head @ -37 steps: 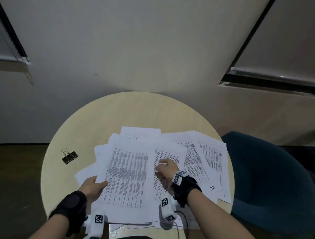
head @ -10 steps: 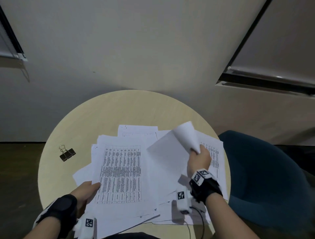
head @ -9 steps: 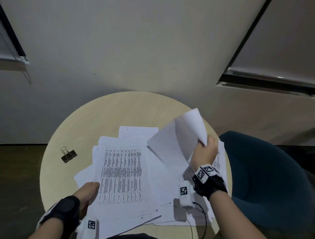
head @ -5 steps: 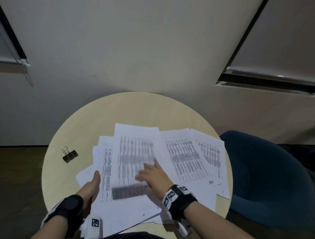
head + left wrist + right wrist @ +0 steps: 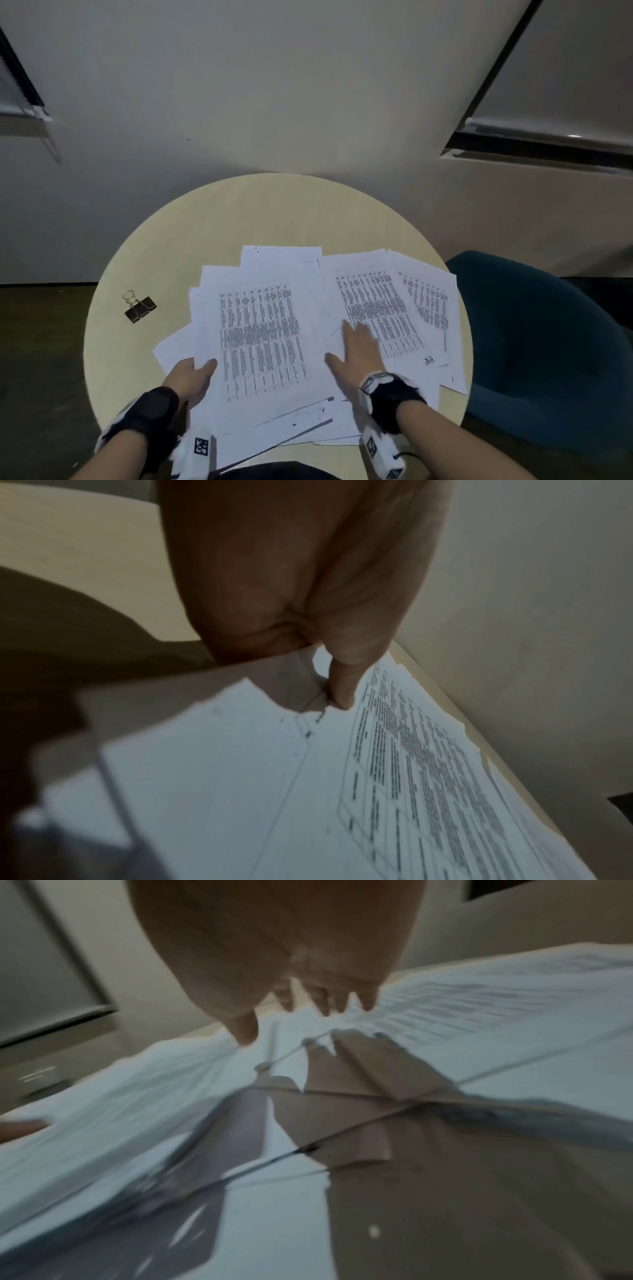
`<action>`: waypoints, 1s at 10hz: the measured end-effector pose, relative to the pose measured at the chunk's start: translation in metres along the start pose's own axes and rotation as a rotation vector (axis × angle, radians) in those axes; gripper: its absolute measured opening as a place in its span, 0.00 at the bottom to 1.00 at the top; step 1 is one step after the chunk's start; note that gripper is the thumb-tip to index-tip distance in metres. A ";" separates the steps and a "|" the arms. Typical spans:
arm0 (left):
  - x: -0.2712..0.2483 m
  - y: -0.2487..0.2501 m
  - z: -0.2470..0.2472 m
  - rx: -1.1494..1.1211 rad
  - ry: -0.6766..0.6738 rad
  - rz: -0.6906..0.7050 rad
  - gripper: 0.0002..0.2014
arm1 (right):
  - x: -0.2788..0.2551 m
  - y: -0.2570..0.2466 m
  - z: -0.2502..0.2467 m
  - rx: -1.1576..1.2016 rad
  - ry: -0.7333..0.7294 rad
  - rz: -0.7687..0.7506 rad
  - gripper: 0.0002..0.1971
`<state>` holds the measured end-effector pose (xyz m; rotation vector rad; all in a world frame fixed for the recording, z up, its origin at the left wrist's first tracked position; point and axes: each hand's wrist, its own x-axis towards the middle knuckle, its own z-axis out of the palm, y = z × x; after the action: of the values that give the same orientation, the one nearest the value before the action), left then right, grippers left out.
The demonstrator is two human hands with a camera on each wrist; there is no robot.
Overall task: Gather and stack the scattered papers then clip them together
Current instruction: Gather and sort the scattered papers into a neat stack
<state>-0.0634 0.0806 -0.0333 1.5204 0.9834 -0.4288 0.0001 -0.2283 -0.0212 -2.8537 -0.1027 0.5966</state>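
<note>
Loose printed sheets lie spread over a round, pale wooden table (image 5: 260, 212). The left pile of sheets (image 5: 260, 335) has a table of text on top. My left hand (image 5: 200, 368) pinches that pile's left edge. In the left wrist view the thumb (image 5: 339, 691) presses on top of the pile (image 5: 411, 764) and the fingers are hidden under it. My right hand (image 5: 356, 342) is spread flat, fingers straight, over the right sheets (image 5: 376, 301). In the blurred right wrist view its fingertips (image 5: 325, 1007) sit just above the paper (image 5: 479, 1001), holding nothing.
A black binder clip (image 5: 138, 306) lies on the bare left part of the table. One right-hand sheet bears the letters "HR" (image 5: 429, 359). A dark blue chair (image 5: 548, 342) stands close against the table's right edge. A wall rises behind the table.
My right hand lifted a sheet from the right, laid it printed side up on the left pile, then moved back over the right sheets. My left hand kept its hold.
</note>
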 end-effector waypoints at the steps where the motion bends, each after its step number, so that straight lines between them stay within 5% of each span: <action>1: 0.023 -0.009 -0.009 -0.053 -0.046 -0.019 0.14 | 0.010 0.027 -0.001 -0.084 -0.122 0.315 0.52; 3: -0.014 0.013 0.001 0.238 -0.046 0.038 0.34 | 0.005 0.013 0.011 -0.044 -0.015 0.200 0.34; 4: -0.008 0.009 -0.002 0.290 -0.014 0.056 0.17 | 0.005 0.005 -0.007 -0.087 0.040 0.191 0.34; 5: 0.006 0.004 -0.010 0.338 -0.036 0.026 0.12 | -0.001 -0.025 -0.031 -0.045 0.114 0.067 0.37; 6: 0.008 0.008 -0.011 0.347 -0.087 0.010 0.17 | -0.009 -0.074 -0.040 0.101 -0.011 -0.123 0.39; 7: 0.009 0.010 -0.009 0.302 -0.107 0.000 0.32 | -0.005 -0.114 -0.036 0.205 -0.230 -0.283 0.27; 8: 0.002 0.012 -0.005 0.262 -0.099 -0.023 0.34 | -0.007 -0.133 -0.030 0.272 -0.377 -0.332 0.17; 9: 0.001 0.010 -0.008 0.163 -0.123 0.023 0.46 | -0.007 -0.131 -0.024 0.600 -0.401 -0.207 0.24; 10: -0.014 0.008 -0.003 -0.738 -0.056 -0.046 0.37 | 0.007 -0.105 -0.019 0.627 -0.125 -0.142 0.26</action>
<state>-0.0659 0.0796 -0.0171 0.8162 0.9864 -0.1086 0.0118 -0.1297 0.0177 -2.1860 -0.1140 0.6396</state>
